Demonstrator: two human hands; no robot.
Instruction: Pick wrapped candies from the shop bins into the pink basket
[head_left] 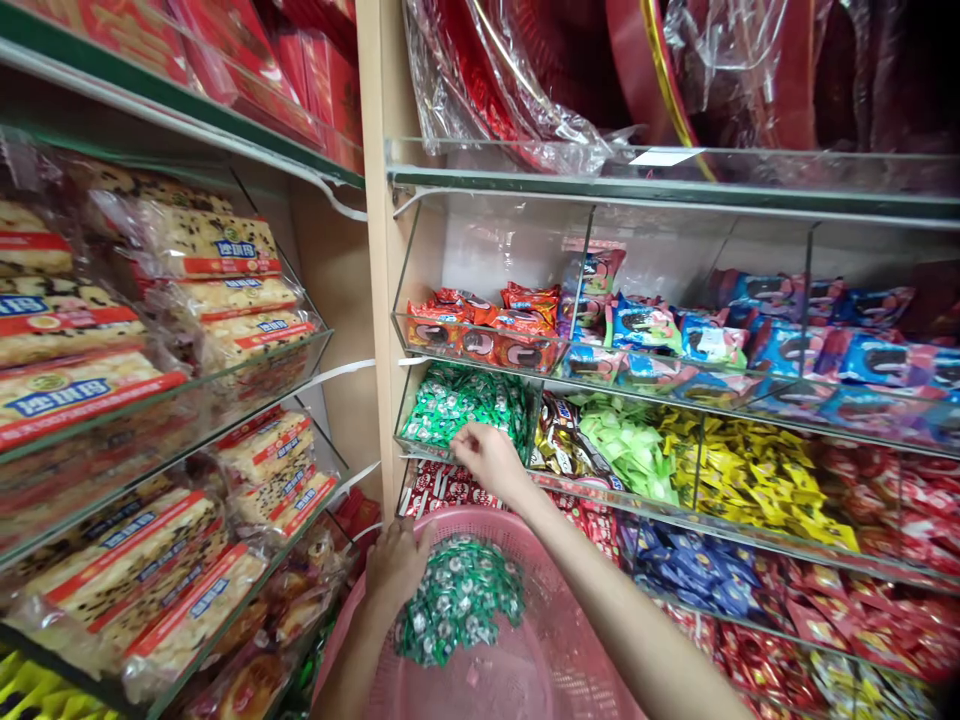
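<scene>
Green-wrapped candies (461,605) lie heaped in a pink plastic basket (517,690), piled toward its far left side, with bare pink bottom showing on the near side. From where I stand, the person's left hand (396,562) rests at the basket's far left rim, fingers reaching forward and thumb toward the inside; I can't tell whether it grips the rim or only lies on it.

The right hand (489,458) reaches across above the basket's far edge to the front of a clear bin (420,447) filled with more green packets (469,395). Its fingers are curled in, and I can't make out whether anything is pinched between them.

Just right of that bin sit a dark brown bag (559,430), pale green packets (630,450) and yellow ones (757,480). Red-and-white packets (442,488) show right below it, and orange-red packets (487,325) fill the compartment above. Off to the left, speckled bars (217,240) in clear wrappers are stacked on glass-fronted shelves.
</scene>
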